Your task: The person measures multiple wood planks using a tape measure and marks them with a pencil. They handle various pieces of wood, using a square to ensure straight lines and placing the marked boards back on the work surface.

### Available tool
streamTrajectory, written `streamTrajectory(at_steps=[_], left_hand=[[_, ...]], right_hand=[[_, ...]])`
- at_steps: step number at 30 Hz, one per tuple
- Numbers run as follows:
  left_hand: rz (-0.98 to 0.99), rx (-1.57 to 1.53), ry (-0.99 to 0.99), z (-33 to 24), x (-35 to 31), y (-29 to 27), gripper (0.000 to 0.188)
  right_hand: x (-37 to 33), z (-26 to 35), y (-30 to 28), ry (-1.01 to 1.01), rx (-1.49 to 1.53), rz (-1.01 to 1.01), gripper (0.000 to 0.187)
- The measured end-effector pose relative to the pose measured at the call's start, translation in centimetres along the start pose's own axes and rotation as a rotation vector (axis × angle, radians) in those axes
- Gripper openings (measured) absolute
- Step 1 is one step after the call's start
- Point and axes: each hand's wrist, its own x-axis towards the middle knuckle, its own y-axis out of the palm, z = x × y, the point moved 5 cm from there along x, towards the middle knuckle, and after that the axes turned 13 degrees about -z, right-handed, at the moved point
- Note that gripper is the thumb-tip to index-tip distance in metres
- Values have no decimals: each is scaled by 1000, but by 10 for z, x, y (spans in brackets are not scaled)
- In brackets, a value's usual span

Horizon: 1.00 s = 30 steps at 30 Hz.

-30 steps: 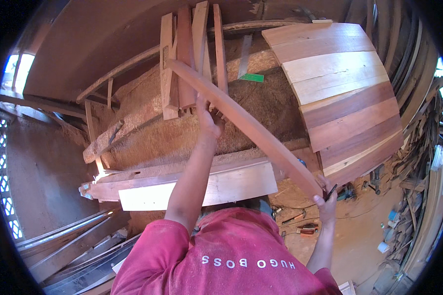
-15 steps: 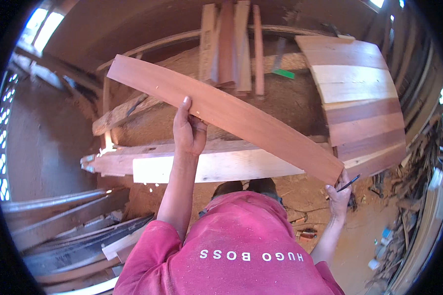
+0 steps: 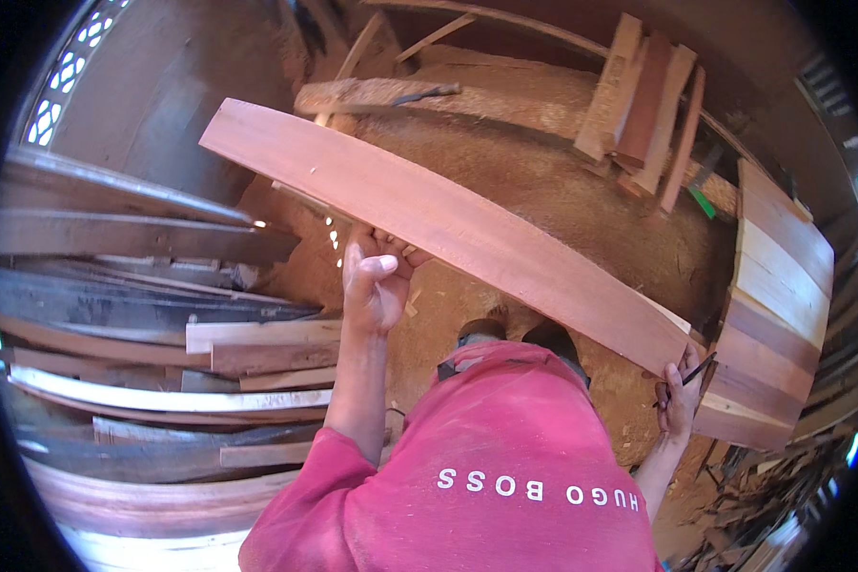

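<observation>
Swinging round now: half a second back the long curved reddish plank (image 3: 448, 224) lay across a pale workbench, and now that bench is out of view and the plank's far end reaches toward ten o'clock, over the stack of stored boards (image 3: 162, 381) on the left. Left hand (image 3: 377, 281) is up under the plank near its middle, fingers curled over the near edge, thumb folded in front, a full grip. Right hand (image 3: 679, 398) is down at four o'clock, closed round the plank's near end, and a thin dark pencil-like stick (image 3: 688, 372) is pinched in those same fingers. So the plank runs from ten o'clock down to four, tilted, held off the sawdust mound (image 3: 543, 191) at twelve o'clock.

Where's the danger? That long free end beyond the left hand looks heavy, and I'd judge it could dip and clip the stored boards. Right hand shares its grip with the stick, so that hold seems the weaker one; a slip there could drop the near end toward the person's legs. At three o'clock the slatted curved panel (image 3: 777, 315) stands just beside the right hand, and a turn that way might knock the plank's end into it. Leaning offcuts (image 3: 643, 95) at one o'clock sit well apart, less of a worry
</observation>
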Motion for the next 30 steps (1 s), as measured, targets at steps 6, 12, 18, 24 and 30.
streamTrajectory(at_steps=[6,12,18,24,30], left_hand=[[-220,-17,133,-36,-40,-67,74],[-381,-230,159,-45,-53,-101,82],[132,-825,82,-26,-12,-115,32],[239,-961,99,-25,3,-100,24],[232,-986,70,-28,7,-77,24]], right_hand=[[11,-4,55,-26,-132,175,80],[2,7,97,-184,-185,189,75],[-4,14,106,-762,-550,209,46],[-21,13,98,-1340,-558,-127,35],[-29,7,92,-1384,-536,-224,30]])
